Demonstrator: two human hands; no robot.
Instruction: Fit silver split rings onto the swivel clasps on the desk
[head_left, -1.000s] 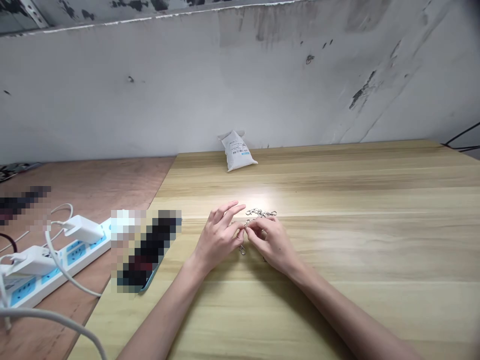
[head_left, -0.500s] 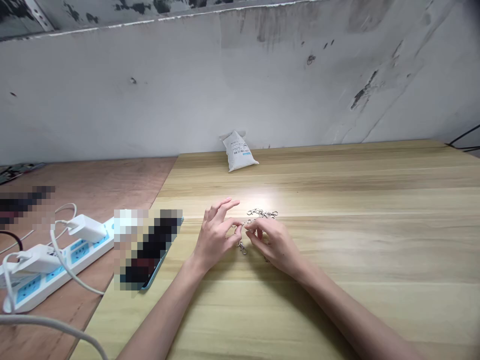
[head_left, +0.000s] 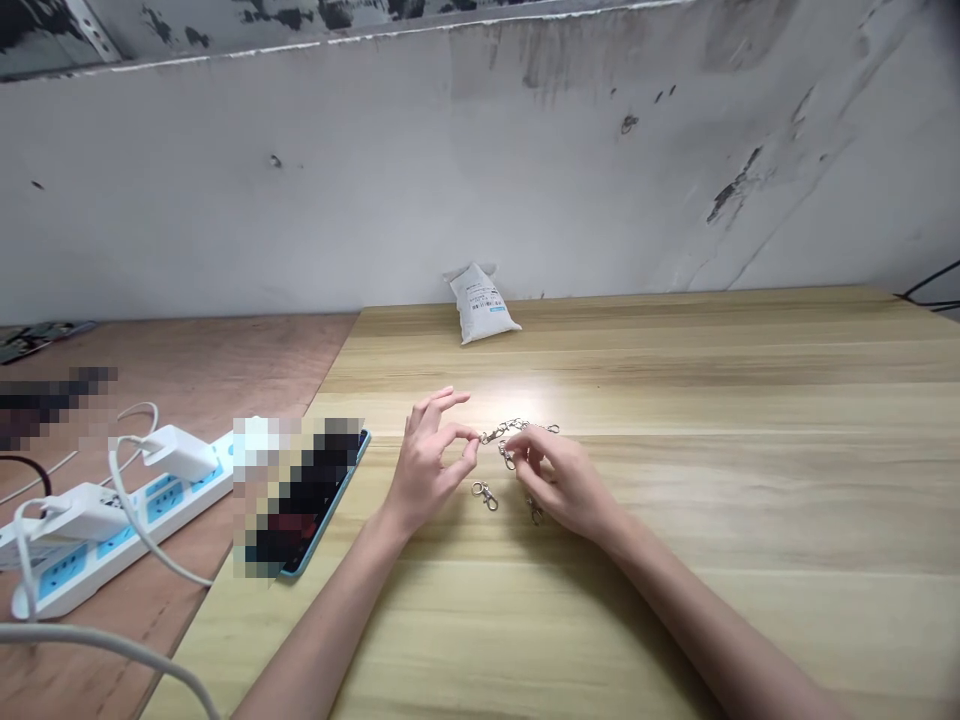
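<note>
Left hand (head_left: 429, 468): half closed, fingertips (head_left: 472, 436) pinched at the near end of a chain of swivel clasps (head_left: 510, 430), other fingers lifted; real grip on the metal not clear from this view. Right hand (head_left: 561, 480): curled low over the chain, fingers closed on a clasp just right of the left hand's pinch. Chain lying between both hands, on a pale wood-grain tabletop (head_left: 675, 620). Two loose clasps: one (head_left: 485, 495) below the gap between the hands, one (head_left: 534, 512) half under the right hand's edge. Silver metal, small rings and hooks. Nothing blocking the hands. To the left, a phone in a teal case (head_left: 324, 520), screen pixelated. Beyond it, a white power strip with blue panels (head_left: 142, 515), white chargers (head_left: 178, 452) and cables, on a plywood bench (head_left: 225, 370). Far edge: white packet (head_left: 484, 305) against a stained plaster wall (head_left: 480, 180).
</note>
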